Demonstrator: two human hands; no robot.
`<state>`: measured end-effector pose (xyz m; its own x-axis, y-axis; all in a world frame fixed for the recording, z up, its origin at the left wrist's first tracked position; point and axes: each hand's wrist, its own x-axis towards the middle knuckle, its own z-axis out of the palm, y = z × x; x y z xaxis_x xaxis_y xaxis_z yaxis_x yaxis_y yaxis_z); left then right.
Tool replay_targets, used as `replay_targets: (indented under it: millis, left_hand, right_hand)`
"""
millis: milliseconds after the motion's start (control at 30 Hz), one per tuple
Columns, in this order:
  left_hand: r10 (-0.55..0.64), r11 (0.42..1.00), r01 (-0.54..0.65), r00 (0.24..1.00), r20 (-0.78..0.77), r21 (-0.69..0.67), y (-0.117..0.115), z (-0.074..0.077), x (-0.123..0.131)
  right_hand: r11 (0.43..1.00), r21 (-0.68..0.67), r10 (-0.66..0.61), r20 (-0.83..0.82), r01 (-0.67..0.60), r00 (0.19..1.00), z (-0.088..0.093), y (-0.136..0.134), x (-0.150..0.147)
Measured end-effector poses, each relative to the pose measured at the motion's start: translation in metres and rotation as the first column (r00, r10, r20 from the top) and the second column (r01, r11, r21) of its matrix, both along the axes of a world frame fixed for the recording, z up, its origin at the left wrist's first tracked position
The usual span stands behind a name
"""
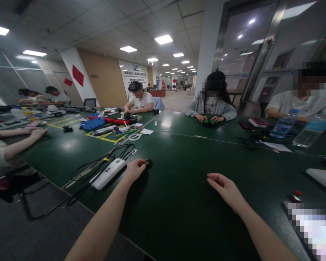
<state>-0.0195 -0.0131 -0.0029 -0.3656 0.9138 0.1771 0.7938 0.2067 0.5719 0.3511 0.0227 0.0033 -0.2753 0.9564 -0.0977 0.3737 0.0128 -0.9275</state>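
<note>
Over the green table (176, 203) my left hand (135, 169) is closed, its fingertips pinching a small dark object with pale edges (148, 162). Its kind is too small to make out. Farther right, my right hand (223, 186) hovers over or rests at the tabletop with fingers bent and thumb a little apart, holding nothing that I can see. Just left of my left hand lies a white power strip (108, 174) marked "2", with a black cable (88, 167) looped beside it.
Beyond are a blue basket (92, 123), a white coiled cord (134, 137) and loose wires. Two water bottles (313, 128) stand at the right, near a bright screen (312, 228). Several people sit around the table; one person's hands (206, 119) hold green-and-black items opposite.
</note>
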Motion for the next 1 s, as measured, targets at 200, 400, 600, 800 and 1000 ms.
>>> replay_targets:
  millis: [200,400,600,800,1000]
  left_hand:
    - [-0.018,1.000,0.018,1.000,0.016,0.010,0.000,0.001,0.003]
    - [-0.005,1.000,0.003,0.996,0.086,0.027,0.002,-0.003,0.000]
    - [0.009,1.000,-0.011,0.994,0.112,0.017,0.003,-0.004,0.000]
    - [-0.040,0.999,0.040,0.998,0.043,-0.020,0.000,0.001,0.001]
    - [-0.088,0.996,0.088,0.992,0.095,0.006,-0.001,-0.004,-0.003]
  right_hand:
    - [1.000,-0.009,0.022,-0.002,-0.023,1.000,-0.003,0.002,0.001]
    - [1.000,-0.008,0.027,0.004,-0.027,1.000,-0.009,0.005,0.003]
    - [0.999,0.007,0.051,-0.031,-0.051,0.998,-0.014,0.008,0.003]
    - [0.999,0.004,0.046,-0.010,-0.046,0.999,-0.012,0.007,0.003]
    - [1.000,-0.011,0.027,0.008,-0.027,1.000,-0.009,0.005,0.003]
